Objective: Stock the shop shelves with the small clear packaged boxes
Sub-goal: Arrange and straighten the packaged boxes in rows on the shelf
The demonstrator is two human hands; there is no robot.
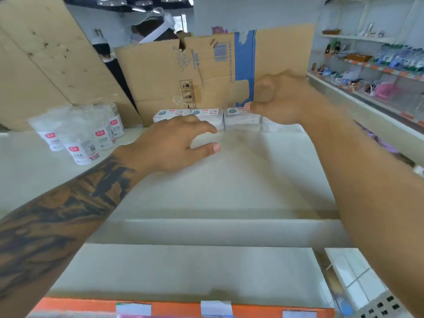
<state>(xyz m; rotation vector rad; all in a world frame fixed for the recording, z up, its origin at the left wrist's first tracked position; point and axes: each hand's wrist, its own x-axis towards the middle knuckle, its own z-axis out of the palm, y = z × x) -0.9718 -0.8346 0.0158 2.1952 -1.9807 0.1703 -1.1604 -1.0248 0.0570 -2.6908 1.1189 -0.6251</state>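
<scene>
- Far out to the left of the left hand, a cluster of white bottles with red labels stands on the white shelf, partly wrapped in clear film.
- Behind those bottles, up and to the left of that hand, a big cardboard sheet leans at a slant.
- The left hand lies low over the shelf, fingers spread and only loosely bent, thumb apart from the forefinger; its fingertips reach the front of the row of small clear packaged boxes. Whether it actually touches them I cannot tell, and it closes round nothing.
- The boxes sit side by side at the back of the shelf, just beyond the left hand's fingers and below and to the left of the right hand.
- Behind the boxes, between the two hands, stands a flattened cardboard carton with a barcode and a blue strip.
- The right hand is raised above the right end of the row, fingers curled in; it is blurred, with its fingertips by the rightmost box. Whether it pinches that box I cannot tell.
- Well off to the right of the right hand, store shelves carry assorted goods.
- Near the bottom edge, below both forearms, runs an orange price strip.
</scene>
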